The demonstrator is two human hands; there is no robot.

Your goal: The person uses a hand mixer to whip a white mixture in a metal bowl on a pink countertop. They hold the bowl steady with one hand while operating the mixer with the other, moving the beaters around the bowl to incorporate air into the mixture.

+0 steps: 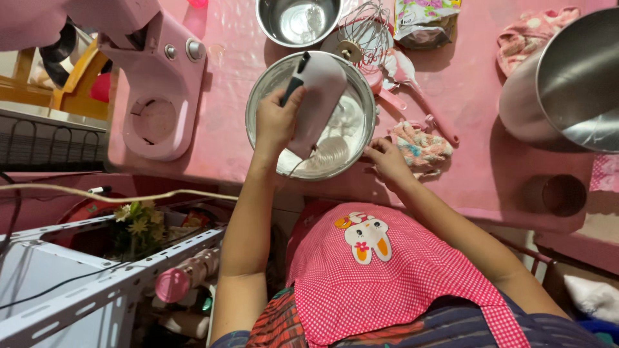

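My left hand (277, 119) grips the handle of a white electric hand mixer (320, 93), held tilted over a steel mixing bowl (370, 103) on the pink table (477, 154). The mixer's beaters (329, 152) are blurred and dip into white whipped cream (348, 119) inside the bowl. My right hand (387, 158) rests at the bowl's near right rim, fingers touching it, beside a colourful cloth (422, 145). I wear a pink checked apron (380, 277).
A pink stand mixer (158, 71) is at the left. A small steel bowl (298, 20), wire whisk (364, 32), pink spatula (422, 106) and bag (425, 19) lie behind. A large steel bowl (574, 77) and brown cup (561, 193) stand right. A white rack (97, 277) is lower left.
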